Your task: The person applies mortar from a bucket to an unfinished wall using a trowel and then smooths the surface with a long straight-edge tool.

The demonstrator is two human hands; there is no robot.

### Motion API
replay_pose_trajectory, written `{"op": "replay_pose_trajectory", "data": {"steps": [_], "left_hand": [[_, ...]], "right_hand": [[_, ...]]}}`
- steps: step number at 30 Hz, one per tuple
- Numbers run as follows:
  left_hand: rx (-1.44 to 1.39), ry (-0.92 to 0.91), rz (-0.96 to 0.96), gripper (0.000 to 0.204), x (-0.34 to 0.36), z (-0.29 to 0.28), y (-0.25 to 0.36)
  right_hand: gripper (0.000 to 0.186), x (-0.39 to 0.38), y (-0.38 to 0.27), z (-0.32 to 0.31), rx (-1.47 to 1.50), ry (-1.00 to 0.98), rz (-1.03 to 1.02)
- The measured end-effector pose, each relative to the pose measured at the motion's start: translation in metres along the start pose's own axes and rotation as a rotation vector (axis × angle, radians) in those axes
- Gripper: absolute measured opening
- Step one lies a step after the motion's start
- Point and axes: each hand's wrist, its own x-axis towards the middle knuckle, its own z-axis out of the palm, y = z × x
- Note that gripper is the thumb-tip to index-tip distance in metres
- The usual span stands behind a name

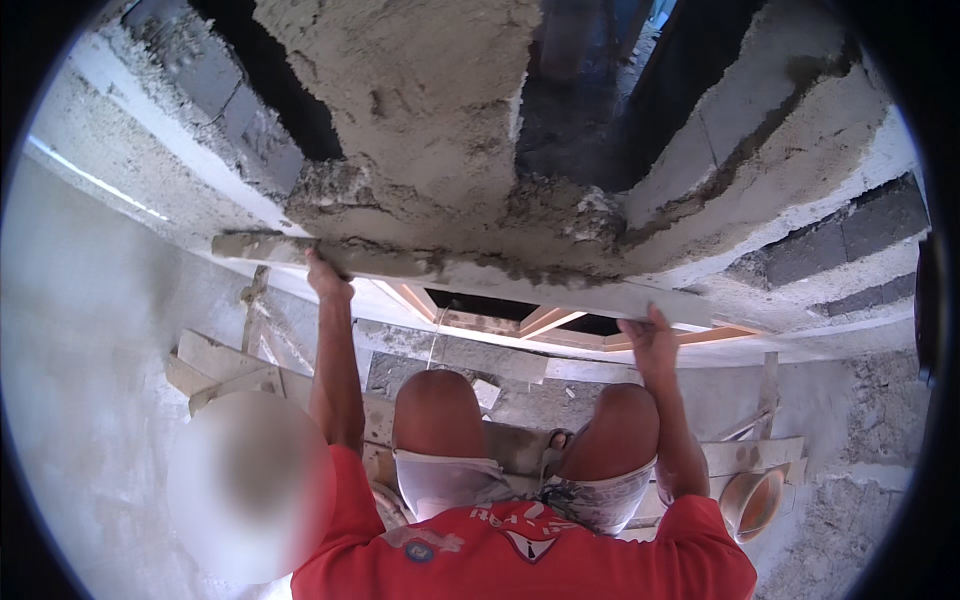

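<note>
A long, mortar-smeared straightedge (585, 290) lies across the lower edge of the rough wet mortar (420, 110). My left hand (329, 277) grips it toward its left end, fingers curled at the underside. Toward the other end, my right hand (652, 338) holds its lower edge, thumb and fingertips pressed on it. Wet mortar is heaped along the upper side of the straightedge, between my hands. Below it shows a wooden frame (548, 320) with dark openings.
Scaffold planks (755, 455) run beneath me, with wooden supports (255, 320) at the left. A round bucket (752, 503) sits by my right side. Dark openings break the wall above, beside bare blocks (840, 235). A blurred round shape (250, 485) covers the lower left.
</note>
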Motion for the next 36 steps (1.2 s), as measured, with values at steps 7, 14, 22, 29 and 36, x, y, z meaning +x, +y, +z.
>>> {"op": "replay_pose_trajectory", "data": {"steps": [7, 14, 22, 29, 36], "left_hand": [[0.114, -0.197, 0.062, 0.052, -0.071, 0.022, -0.007], [0.191, -0.068, 0.024, 0.060, -0.021, 0.006, -0.012], [0.148, -0.029, -0.006, 0.058, 0.057, -0.031, 0.018], [0.129, -0.042, 0.066, 0.051, -0.034, 0.024, 0.038], [0.150, -0.156, 0.079, 0.050, -0.098, 0.045, 0.043]], "right_hand": [[0.038, -0.012, -0.070, -0.026, -0.025, 0.121, -0.084], [0.038, -0.021, -0.034, -0.001, -0.191, 0.051, -0.076], [0.035, -0.013, 0.030, 0.043, -0.037, -0.006, 0.073], [0.040, -0.025, -0.036, 0.019, -0.033, 0.056, -0.090], [0.038, -0.035, -0.113, -0.009, -0.055, 0.065, -0.173]]}}
